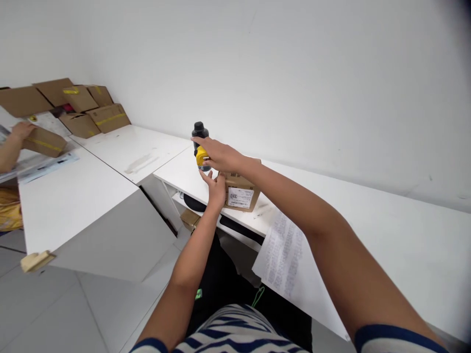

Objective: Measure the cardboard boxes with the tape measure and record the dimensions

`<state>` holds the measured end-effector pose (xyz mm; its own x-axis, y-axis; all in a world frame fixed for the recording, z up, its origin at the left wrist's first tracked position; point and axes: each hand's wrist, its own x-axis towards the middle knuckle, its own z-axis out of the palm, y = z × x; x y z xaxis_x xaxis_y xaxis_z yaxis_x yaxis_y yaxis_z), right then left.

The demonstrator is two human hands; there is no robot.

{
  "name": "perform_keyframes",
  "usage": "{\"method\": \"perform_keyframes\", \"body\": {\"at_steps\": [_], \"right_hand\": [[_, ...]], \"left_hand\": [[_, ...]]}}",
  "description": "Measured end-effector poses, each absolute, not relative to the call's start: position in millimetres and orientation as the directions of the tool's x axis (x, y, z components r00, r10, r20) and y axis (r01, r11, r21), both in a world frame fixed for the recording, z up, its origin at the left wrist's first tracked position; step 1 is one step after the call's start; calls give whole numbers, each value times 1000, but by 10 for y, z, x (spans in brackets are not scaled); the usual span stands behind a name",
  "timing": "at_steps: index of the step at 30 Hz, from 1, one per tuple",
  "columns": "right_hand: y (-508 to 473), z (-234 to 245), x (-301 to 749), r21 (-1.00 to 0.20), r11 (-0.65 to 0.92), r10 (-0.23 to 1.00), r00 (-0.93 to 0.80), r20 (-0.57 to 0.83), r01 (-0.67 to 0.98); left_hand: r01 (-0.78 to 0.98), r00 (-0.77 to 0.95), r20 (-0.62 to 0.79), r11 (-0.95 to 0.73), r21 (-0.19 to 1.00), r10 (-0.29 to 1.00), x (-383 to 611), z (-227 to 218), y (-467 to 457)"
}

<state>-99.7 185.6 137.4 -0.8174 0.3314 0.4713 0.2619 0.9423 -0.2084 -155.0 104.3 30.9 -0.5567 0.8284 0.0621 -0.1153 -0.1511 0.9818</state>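
My right hand grips a yellow tape measure, its index finger stretched out over the top. Just below it, my left hand is against the left side of a small cardboard box, fingers apart and pointing up toward the tape measure. The box stands on the white table and carries a white printed label on its front. Behind the tape measure stands a dark bottle with a black cap, partly hidden by my right hand. Whether any tape is pulled out, I cannot tell.
A printed paper sheet hangs over the table's front edge under my right forearm. Another small box is below the tabletop. At left, a co-worker's hand holds a cardboard box near several stacked boxes.
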Motion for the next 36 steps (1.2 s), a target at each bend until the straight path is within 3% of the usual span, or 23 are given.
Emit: {"method": "perform_keyframes", "body": {"at_steps": [2,5,8,12,15,17,19,20,22,24,28,31,32,34,36], "right_hand": [[1720,1442,-949,-151,953,301,-808,507,261],[1536,1444,-642,-87,958,273,-770,577,274],[1377,1256,-183,-100,955,274,-703,657,279],[1138,838,425,-179,909,374,-547,749,377],[986,611,878,-323,848,499,-427,754,421],[977,516,1203,-479,769,633,-398,664,423],[1079,420,1511,-558,618,784,-380,491,553],[1168,358,1640,-519,512,853,-334,401,685],[1384,201,1820,-275,276,949,-215,231,921],[1588,29,1908,-147,212,972,-194,129,966],[1789,-170,2088,-132,273,960,-263,92,953],[1742,-188,2355,-143,148,977,-122,176,979],[1697,-194,2433,-199,73,974,-26,226,977],[1576,-231,2505,-449,-19,928,183,326,894],[1433,-303,2442,-729,44,882,316,350,683]], "left_hand": [[-2,-615,173,-221,975,769,-1543,290,967],[274,-643,497,-432,860,582,-1479,269,784],[224,-520,607,-590,776,601,-1265,309,616],[-119,-374,468,-542,832,801,-742,446,526],[-200,-312,423,-494,846,851,-339,457,589],[-203,-278,420,-480,853,864,-127,380,741],[-222,-199,368,-408,886,908,33,269,995],[-240,-130,317,-340,909,940,93,217,1150],[-275,57,191,-169,946,980,174,138,1475],[-290,275,87,-4,957,957,204,100,1772],[-307,532,-65,263,915,844,167,86,2154],[-363,604,-64,345,866,794,132,44,2259],[-382,617,-55,361,851,785,128,21,2272],[-407,624,-50,379,831,780,130,-29,2286],[-412,607,-55,373,831,793,132,-74,2300]]}}
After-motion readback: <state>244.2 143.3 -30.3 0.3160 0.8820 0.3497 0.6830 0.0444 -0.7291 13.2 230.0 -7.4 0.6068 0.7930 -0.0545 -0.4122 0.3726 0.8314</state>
